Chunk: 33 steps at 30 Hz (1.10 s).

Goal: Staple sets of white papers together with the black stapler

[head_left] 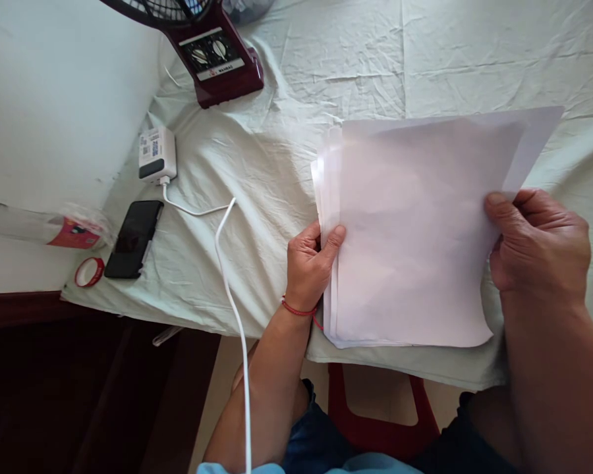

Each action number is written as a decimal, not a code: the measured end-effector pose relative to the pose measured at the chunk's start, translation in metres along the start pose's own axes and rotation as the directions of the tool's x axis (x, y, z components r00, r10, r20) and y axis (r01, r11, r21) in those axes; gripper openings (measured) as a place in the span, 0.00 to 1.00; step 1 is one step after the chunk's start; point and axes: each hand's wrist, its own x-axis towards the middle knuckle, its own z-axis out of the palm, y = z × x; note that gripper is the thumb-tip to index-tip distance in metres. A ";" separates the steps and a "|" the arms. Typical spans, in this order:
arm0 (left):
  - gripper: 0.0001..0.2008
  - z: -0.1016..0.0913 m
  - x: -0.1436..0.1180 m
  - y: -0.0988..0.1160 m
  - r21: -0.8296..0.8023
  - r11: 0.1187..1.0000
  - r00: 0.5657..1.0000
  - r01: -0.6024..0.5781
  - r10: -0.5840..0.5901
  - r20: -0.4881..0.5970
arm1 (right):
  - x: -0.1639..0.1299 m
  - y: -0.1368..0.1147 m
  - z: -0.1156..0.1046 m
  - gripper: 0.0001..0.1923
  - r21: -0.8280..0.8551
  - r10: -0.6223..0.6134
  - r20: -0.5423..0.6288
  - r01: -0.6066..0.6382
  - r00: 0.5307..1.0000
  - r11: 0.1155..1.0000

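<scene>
A stack of white paper sheets [410,237] is held up over the near side of the table. Its left edges are fanned out unevenly, and the lower right corner of the top sheet curls up. My left hand [311,263] grips the left edge, thumb on top and fingers underneath, with a red string bracelet at the wrist. At the right edge, my right hand [543,243] pinches the paper between thumb and fingers. The fingertips of both hands are hidden behind the sheets.
A pale cloth [356,66] covers the table. On the left lie a white power bank [157,155] with a white cable [232,296], a black phone [134,238], a red-and-white ring [89,272] and a clear bottle [29,226]. A dark red fan [222,59] stands behind. Below is a red stool [380,428].
</scene>
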 end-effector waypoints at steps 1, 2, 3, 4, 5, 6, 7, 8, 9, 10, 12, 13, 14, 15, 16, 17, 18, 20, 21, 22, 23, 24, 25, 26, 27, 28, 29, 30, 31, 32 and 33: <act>0.16 0.000 0.000 0.000 0.004 1.000 1.000 0.000 0.000 -0.004 | 0.001 0.000 0.000 0.08 -0.011 -0.007 -0.016 0.006 1.000 1.000; 0.16 0.000 0.000 0.000 0.008 1.000 1.000 0.000 0.000 -0.007 | 0.002 0.001 0.000 0.07 -0.017 -0.014 -0.038 0.014 0.999 1.000; 0.16 0.000 -0.001 0.000 0.011 1.000 1.000 0.000 0.000 -0.009 | 0.003 0.001 0.000 0.07 -0.017 -0.025 -0.065 0.024 0.998 1.000; 0.16 0.000 -0.001 0.000 0.010 1.000 1.000 -0.001 0.001 -0.010 | 0.004 0.001 0.000 0.07 -0.010 -0.037 -0.097 0.036 0.995 0.999; 0.16 0.000 -0.001 0.000 0.007 1.000 1.000 -0.004 0.004 -0.010 | 0.005 0.001 0.000 0.07 0.000 -0.049 -0.130 0.050 0.990 0.999; 0.15 0.000 -0.001 -0.001 0.005 1.000 1.000 -0.008 0.008 -0.009 | 0.007 0.001 0.000 0.07 0.007 -0.062 -0.159 0.064 0.985 0.998; 0.15 0.000 -0.001 -0.001 0.004 1.000 1.000 -0.014 0.014 -0.008 | 0.007 0.001 0.000 0.07 0.011 -0.073 -0.181 0.076 0.981 0.997; 0.15 -0.001 -0.001 -0.001 0.003 1.000 1.000 -0.022 0.022 -0.008 | 0.008 0.001 0.000 0.08 0.012 -0.076 -0.192 0.080 0.978 0.997; 0.15 -0.001 -0.001 -0.001 0.003 1.000 1.000 -0.028 0.028 -0.007 | 0.008 0.001 0.000 0.08 0.012 -0.072 -0.195 0.076 0.978 0.997; 0.15 -0.001 0.000 -0.001 0.007 0.999 0.999 -0.034 0.034 -0.005 | 0.009 0.001 0.000 0.09 0.010 -0.063 -0.194 0.066 0.979 0.998; 0.15 -0.001 0.000 0.000 0.023 0.999 0.999 -0.045 0.045 -0.002 | 0.008 0.000 0.001 0.08 0.006 -0.041 -0.188 0.043 0.981 0.999; 0.15 -0.001 0.000 0.000 0.032 0.998 0.999 -0.053 0.053 -0.001 | 0.008 0.000 0.001 0.07 0.004 -0.033 -0.184 0.035 0.982 0.999; 0.15 -0.001 0.000 0.000 0.042 0.997 0.998 -0.062 0.062 0.000 | 0.007 -0.001 0.001 0.07 0.000 -0.028 -0.180 0.029 0.983 1.000; 0.15 -0.002 0.000 0.000 0.053 0.996 0.998 -0.068 0.068 0.000 | 0.006 -0.001 0.002 0.06 -0.004 -0.024 -0.177 0.024 0.984 1.000; 0.15 -0.002 0.000 0.000 0.063 0.995 0.997 -0.073 0.073 -0.002 | 0.006 -0.001 0.002 0.06 -0.008 -0.016 -0.169 0.015 0.985 1.000; 0.16 -0.002 0.000 0.000 0.071 0.995 0.997 -0.073 0.074 -0.005 | 0.005 -0.002 0.003 0.06 -0.010 -0.002 -0.158 0.001 0.987 1.000; 0.16 -0.003 0.000 0.000 0.078 0.994 0.997 -0.070 0.071 -0.011 | 0.004 -0.002 0.003 0.06 -0.010 0.014 -0.145 -0.015 0.989 1.000; 0.16 -0.003 -0.001 0.000 0.081 0.995 0.998 -0.058 0.059 -0.015 | 0.003 -0.002 0.003 0.08 -0.002 0.043 -0.122 -0.044 0.992 0.999; 0.16 -0.003 -0.001 0.000 0.075 0.996 0.998 -0.055 0.056 -0.012 | 0.002 -0.003 0.003 0.09 0.002 0.055 -0.111 -0.055 0.992 0.998; 0.16 -0.003 -0.001 0.001 0.068 0.996 0.998 -0.054 0.055 -0.008 | 0.002 -0.003 0.003 0.10 0.003 0.062 -0.103 -0.062 0.993 0.998; 0.16 -0.003 -0.001 0.001 0.068 0.996 0.998 -0.054 0.054 -0.007 | 0.002 -0.003 0.003 0.11 0.000 0.065 -0.097 -0.066 0.993 0.998; 0.16 -0.003 -0.002 0.002 0.074 0.996 0.998 -0.054 0.055 -0.012 | 0.002 -0.003 0.003 0.12 -0.004 0.068 -0.094 -0.068 0.993 0.998; 0.16 -0.003 -0.002 0.002 0.086 0.995 0.998 -0.054 0.056 -0.019 | 0.002 -0.003 0.003 0.12 -0.007 0.070 -0.091 -0.071 0.993 0.997; 0.17 -0.003 -0.002 0.003 0.100 0.993 0.998 -0.054 0.057 -0.025 | 0.002 -0.004 0.003 0.12 -0.008 0.073 -0.089 -0.074 0.993 0.997; 0.18 -0.003 -0.003 0.003 0.113 0.992 0.998 -0.052 0.055 -0.025 | 0.002 -0.004 0.003 0.11 -0.005 0.076 -0.088 -0.077 0.993 0.997; 0.18 -0.003 -0.003 0.004 0.121 0.992 0.999 -0.047 0.050 -0.018 | 0.002 -0.004 0.003 0.11 0.000 0.080 -0.089 -0.080 0.993 0.997; 0.17 -0.003 -0.003 0.004 0.122 0.992 0.999 -0.042 0.043 -0.007 | 0.002 -0.004 0.004 0.11 0.006 0.085 -0.091 -0.085 0.992 0.996; 0.16 -0.003 -0.003 0.004 0.121 0.992 0.999 -0.036 0.036 0.003 | 0.002 -0.004 0.004 0.10 0.008 0.090 -0.094 -0.089 0.992 0.996; 0.15 -0.003 -0.003 0.004 0.119 0.992 0.999 -0.031 0.030 0.010 | 0.002 -0.004 0.004 0.10 0.009 0.092 -0.097 -0.091 0.991 0.996; 0.15 -0.003 -0.003 0.004 0.118 0.993 1.000 -0.026 0.025 0.012 | 0.002 -0.004 0.005 0.10 0.009 0.092 -0.100 -0.092 0.991 0.996; 0.14 -0.003 -0.003 0.004 0.117 0.993 1.000 -0.023 0.022 0.012 | 0.002 -0.004 0.005 0.10 0.008 0.094 -0.100 -0.093 0.991 0.996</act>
